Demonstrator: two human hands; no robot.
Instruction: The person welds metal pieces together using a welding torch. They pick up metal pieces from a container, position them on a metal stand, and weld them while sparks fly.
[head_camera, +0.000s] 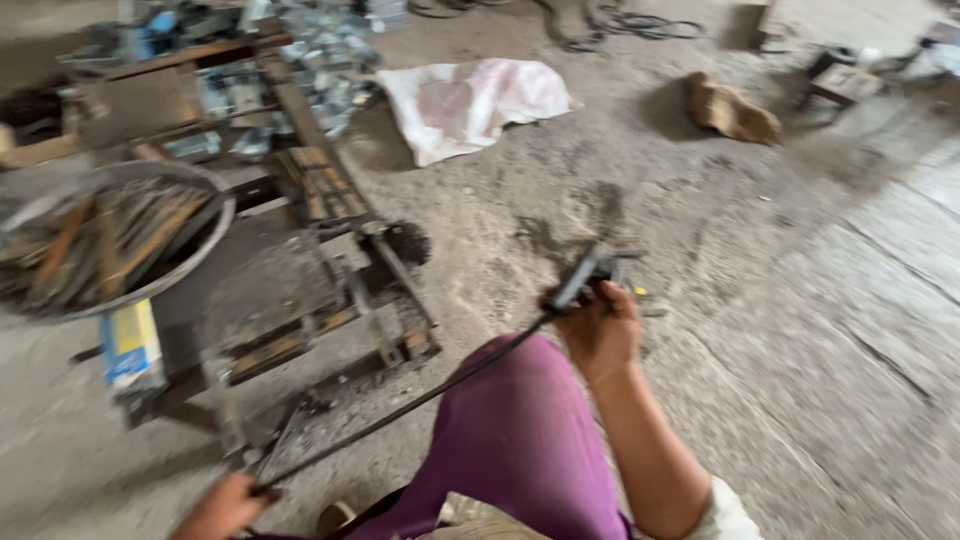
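Right hand (603, 328) closes its fingers around the dark tool handle (580, 278), held out over the grey concrete floor (800, 350) beyond the purple-clad knee (520, 430). From that handle a thin black cable (420, 400) slants down and left to the left hand (225, 505) at the near edge, which pinches its lower end; the fingers there are blurred, so I cannot tell how tight. The cable runs taut, seemingly stretched between both grips. To the left sits a rusty metal frame (330, 300), with a round wire basket of wooden sticks (100, 240) beyond. Far off lies a white-pink sack (470, 100).
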